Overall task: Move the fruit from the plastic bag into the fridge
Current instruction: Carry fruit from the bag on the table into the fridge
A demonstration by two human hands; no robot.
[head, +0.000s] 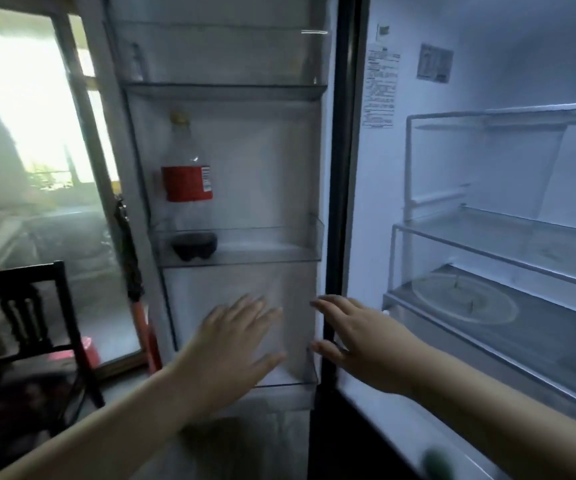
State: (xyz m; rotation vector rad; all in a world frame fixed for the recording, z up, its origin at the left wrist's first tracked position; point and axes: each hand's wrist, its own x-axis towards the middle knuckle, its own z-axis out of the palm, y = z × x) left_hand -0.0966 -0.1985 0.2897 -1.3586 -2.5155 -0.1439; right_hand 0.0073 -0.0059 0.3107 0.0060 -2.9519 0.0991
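Note:
The fridge stands open, its lit inside on the right with bare glass shelves. A round white plate lies on the lower shelf. The open door fills the middle of the view. My left hand reaches with spread, straight fingers toward the door's lower bin and holds nothing. Beside it, my right hand is stretched out at the door's hinge edge, fingers straight, also holding nothing. A blurred green thing shows at the bottom edge. No plastic bag is in view.
A nearly empty cola bottle with a red label stands in the door's middle bin. The upper door bin holds nothing. A dark wooden chair stands at the left before a glass door. A red-handled tool leans beside the fridge door.

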